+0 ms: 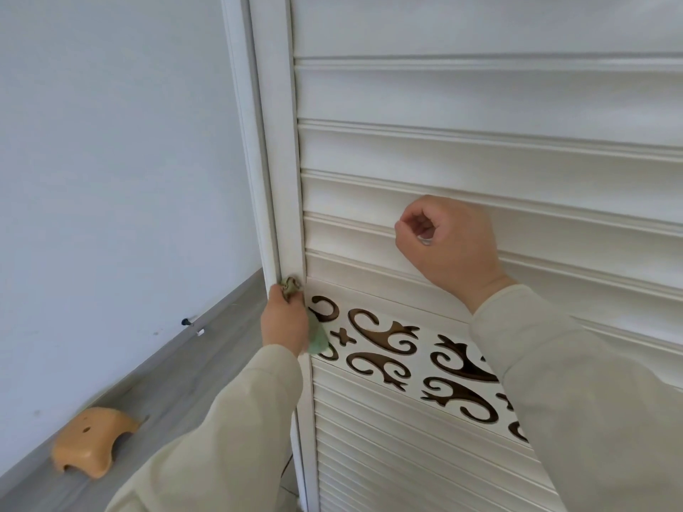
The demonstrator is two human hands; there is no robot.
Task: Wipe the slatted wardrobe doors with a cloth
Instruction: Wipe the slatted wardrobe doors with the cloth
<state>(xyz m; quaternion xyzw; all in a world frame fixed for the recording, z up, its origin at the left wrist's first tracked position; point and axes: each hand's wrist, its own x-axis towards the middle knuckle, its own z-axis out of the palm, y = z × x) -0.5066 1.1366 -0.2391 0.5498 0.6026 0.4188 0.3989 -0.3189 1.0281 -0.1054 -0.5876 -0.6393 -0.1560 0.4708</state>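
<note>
Your left hand has the green cloth bunched against the wardrobe door frame edge. It looks soft and light; grip it mid-wad. Your right hand is curled, apparently empty.

wall: plain white | floor: grey planks | stool: orange, by wall

Most of the cloth lay hidden inside the left hand, only a crumpled end and a green corner showing. The door ran past the top, right and bottom edges. The right hand curled over something pale (too small to identify).
</note>
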